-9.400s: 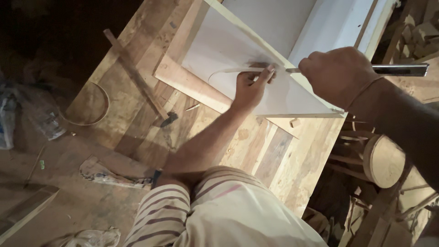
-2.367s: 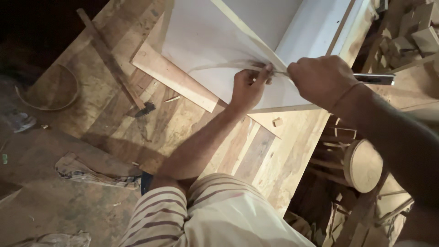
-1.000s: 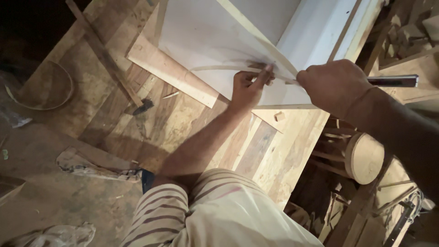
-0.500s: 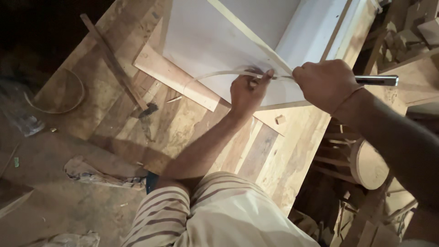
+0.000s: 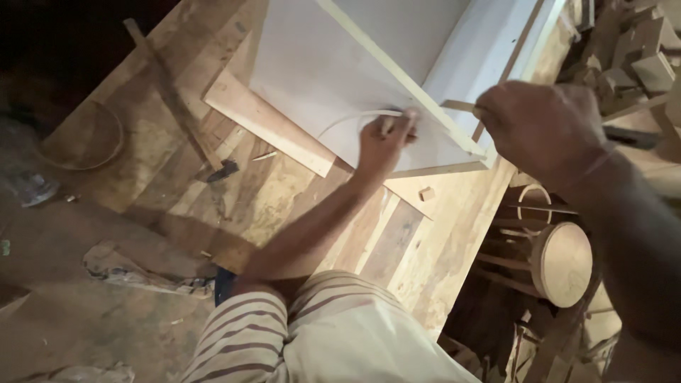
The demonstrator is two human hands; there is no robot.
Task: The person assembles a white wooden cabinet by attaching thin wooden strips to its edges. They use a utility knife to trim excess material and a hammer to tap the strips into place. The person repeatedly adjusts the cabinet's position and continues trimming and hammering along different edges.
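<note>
Nearest the camera, the right hand is closed in a fist around a dark-handled tool whose tip is hidden, and just beyond it the left hand has its fingers pinching a thin pale edging strip against the white panel lying on the wooden counter. The strip curls freely, so it is judged light, flexible and easily kinked, best held close to the panel edge. No packages, labels or signs are visible; farther left lie a hammer and a wooden offcut board.
</note>
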